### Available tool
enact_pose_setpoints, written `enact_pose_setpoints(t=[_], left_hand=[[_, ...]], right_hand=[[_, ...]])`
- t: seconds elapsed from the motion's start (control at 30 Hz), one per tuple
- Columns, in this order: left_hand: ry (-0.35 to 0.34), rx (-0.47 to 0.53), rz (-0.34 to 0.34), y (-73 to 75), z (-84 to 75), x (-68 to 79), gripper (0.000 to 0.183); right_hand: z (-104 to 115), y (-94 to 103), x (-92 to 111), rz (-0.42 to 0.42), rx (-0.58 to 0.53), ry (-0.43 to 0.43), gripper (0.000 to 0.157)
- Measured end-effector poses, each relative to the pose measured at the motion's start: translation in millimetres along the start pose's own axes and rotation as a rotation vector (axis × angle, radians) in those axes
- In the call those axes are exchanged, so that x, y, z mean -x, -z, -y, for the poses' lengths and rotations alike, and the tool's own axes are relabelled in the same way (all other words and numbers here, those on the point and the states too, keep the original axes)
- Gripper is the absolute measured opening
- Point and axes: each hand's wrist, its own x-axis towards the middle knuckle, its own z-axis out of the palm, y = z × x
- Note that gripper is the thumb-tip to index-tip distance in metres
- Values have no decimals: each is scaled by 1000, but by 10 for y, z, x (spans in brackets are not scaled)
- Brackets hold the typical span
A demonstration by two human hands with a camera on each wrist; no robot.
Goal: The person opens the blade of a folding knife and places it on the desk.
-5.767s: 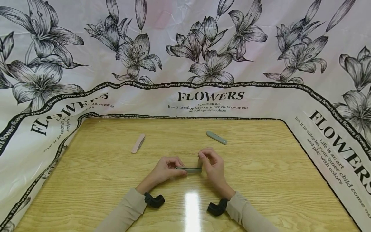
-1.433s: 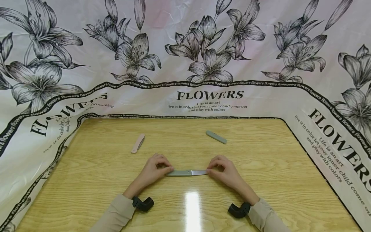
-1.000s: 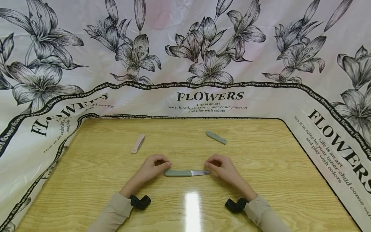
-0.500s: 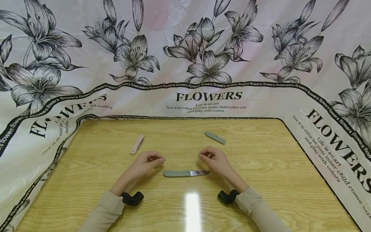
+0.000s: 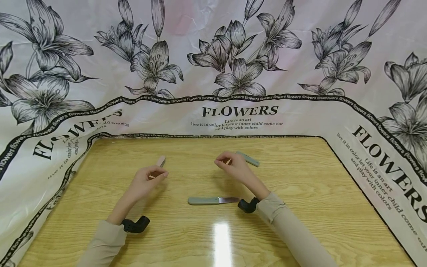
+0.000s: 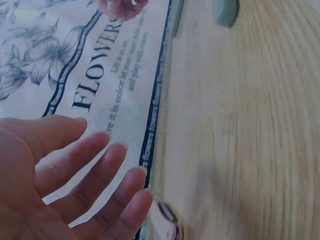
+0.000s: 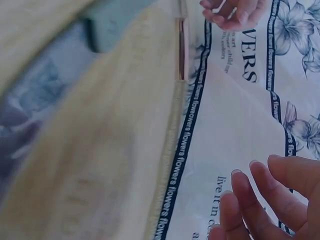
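A folding knife with a pale green handle (image 5: 203, 200) lies unfolded on the table, its metal blade (image 5: 228, 200) pointing right. My left hand (image 5: 142, 183) hovers left of it, empty, fingers loosely bent, overlapping a pink folding knife (image 5: 161, 161) that is partly hidden. In the left wrist view those fingers (image 6: 107, 165) are spread and relaxed, with the pink knife's end (image 6: 166, 221) beyond them. My right hand (image 5: 238, 168), also empty and loosely bent, is raised in front of a folded grey-green knife (image 5: 251, 160), covering its left end.
The wood-grain table (image 5: 300, 178) is bordered by a white cloth (image 5: 160, 115) printed with flowers and lettering, rising at the back and sides. A black wrist camera (image 5: 136, 224) sits on the left wrist, another (image 5: 248, 205) on the right, close to the blade tip.
Earlier both hands held the green knife and unfolded its blade, then let it go on the table. Since then the left hand has moved up and left, the right hand up and slightly left.
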Motion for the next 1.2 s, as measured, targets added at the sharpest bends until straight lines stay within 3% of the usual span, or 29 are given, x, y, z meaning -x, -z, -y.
enact_pose_setpoints(t=[0.2,0.5,0.73,0.87,1.03,1.2], left_hand=[[29,-106,-101,156,80,35,26],[117,-240,-121,273,179,27,38],[191,-298,-82,244,270,4,47],[213,-315,-81,215,255,-13,49],[211,-347,-80,184,223,-52,51],[196,-402,-123,144,243,-96,46]], right_hand=[[96,-99,-289,28,19,23,14],[193,-471,-696,128,29,2,17],[253,-883,-963,211,-7,54,22],[261,-1073,-1057,268,-35,40,27],[261,-1230,-1096,355,-35,-1,37],[246,-1306,-1104,423,-13,32,42]])
